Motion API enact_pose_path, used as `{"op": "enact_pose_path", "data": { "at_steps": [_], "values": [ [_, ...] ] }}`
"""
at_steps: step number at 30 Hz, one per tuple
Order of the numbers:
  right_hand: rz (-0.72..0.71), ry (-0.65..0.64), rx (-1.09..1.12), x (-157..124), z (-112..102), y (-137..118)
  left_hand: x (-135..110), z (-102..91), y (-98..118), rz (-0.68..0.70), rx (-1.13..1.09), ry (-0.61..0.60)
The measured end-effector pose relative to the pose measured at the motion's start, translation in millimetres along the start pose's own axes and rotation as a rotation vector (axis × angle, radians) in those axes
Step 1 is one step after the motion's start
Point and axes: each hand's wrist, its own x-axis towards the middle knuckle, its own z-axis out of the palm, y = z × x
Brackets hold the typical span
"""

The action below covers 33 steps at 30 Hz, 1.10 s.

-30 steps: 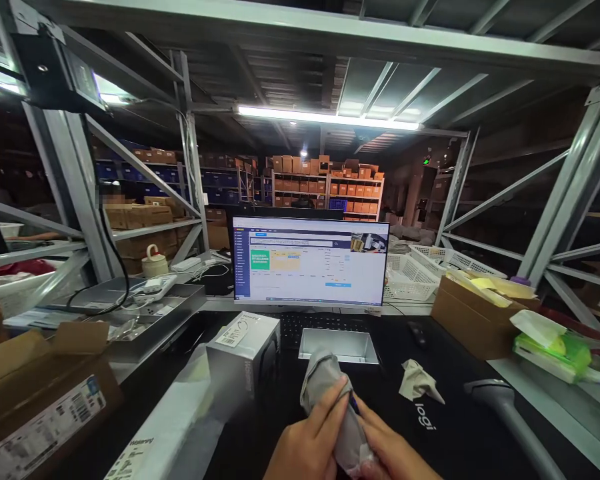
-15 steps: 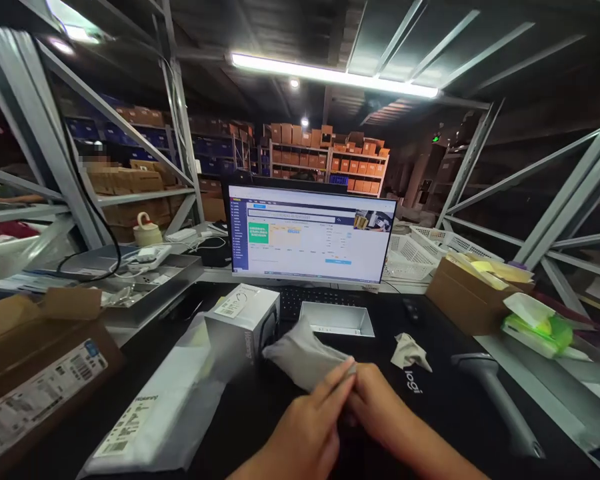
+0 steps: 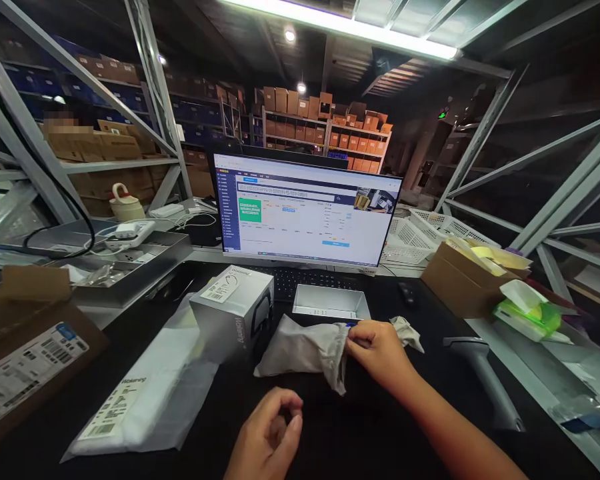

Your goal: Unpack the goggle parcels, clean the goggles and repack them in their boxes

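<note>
A light grey drawstring pouch (image 3: 303,348) lies on the black desk mat, its gathered mouth facing right. My right hand (image 3: 380,350) pinches that mouth, where a small bit of blue shows. Apart from the pouch, nearer the front edge, is my left hand (image 3: 270,433); its fingers are loosely curled, with a gap to the thumb, and it holds nothing. Behind the pouch stands an open grey box tray (image 3: 330,303). To its left is a grey-white product box (image 3: 235,307) with a label on top. A crumpled beige cloth (image 3: 407,333) sits just beyond my right hand.
A frosted plastic bag (image 3: 145,387) with a white package lies at left, beside an open carton (image 3: 35,353). Keyboard (image 3: 285,283) and monitor (image 3: 305,213) stand behind. At right are a barcode scanner (image 3: 485,380), a mouse (image 3: 406,293) and a green tissue pack (image 3: 527,313).
My left hand has let go of the pouch and moved down and left. My right hand keeps hold of the pouch mouth, and the pouch now lies lower on the mat. The view has tilted down.
</note>
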Motion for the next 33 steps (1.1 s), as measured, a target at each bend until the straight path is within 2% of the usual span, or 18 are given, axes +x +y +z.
{"op": "enact_pose_path", "data": {
  "at_steps": [2,6,8,10,12,16,18,20,23,25,28,30,33],
  "values": [
    [0.010,0.016,0.013,-1,3,-1,-1,-0.9,4,0.027,0.197,-0.019],
    [0.046,0.074,0.027,-5,13,-16,7,8.4,15,0.211,0.684,-0.013],
    [0.082,0.074,0.011,-6,16,-23,12,15.5,18,0.301,0.774,-0.010],
    [0.113,0.059,-0.004,-6,14,-24,16,17.4,19,0.325,0.719,-0.058],
    [0.148,0.030,0.070,-4,6,-17,19,9.5,19,0.276,0.574,-0.175],
    [0.388,-0.109,0.642,6,-27,17,19,-32.8,11,0.073,0.297,-0.398],
    [0.492,-0.085,0.823,11,-41,35,16,-54.9,5,-0.002,0.226,-0.464],
    [0.529,-0.030,0.863,14,-47,49,12,-68.6,2,-0.087,0.154,-0.551],
    [0.562,-0.009,0.872,14,-48,59,12,-69.9,5,-0.287,0.000,-0.637],
    [0.570,-0.011,0.834,12,-47,62,17,-63.6,11,-0.366,-0.087,-0.612],
    [0.573,-0.011,0.743,11,-50,66,32,-56.8,20,-0.356,-0.184,-0.527],
    [0.572,0.007,0.701,11,-51,70,43,-57.3,25,-0.271,-0.128,-0.460],
    [0.543,0.032,0.638,13,-48,75,54,-61.3,26,-0.054,0.103,-0.286]
  ]
}}
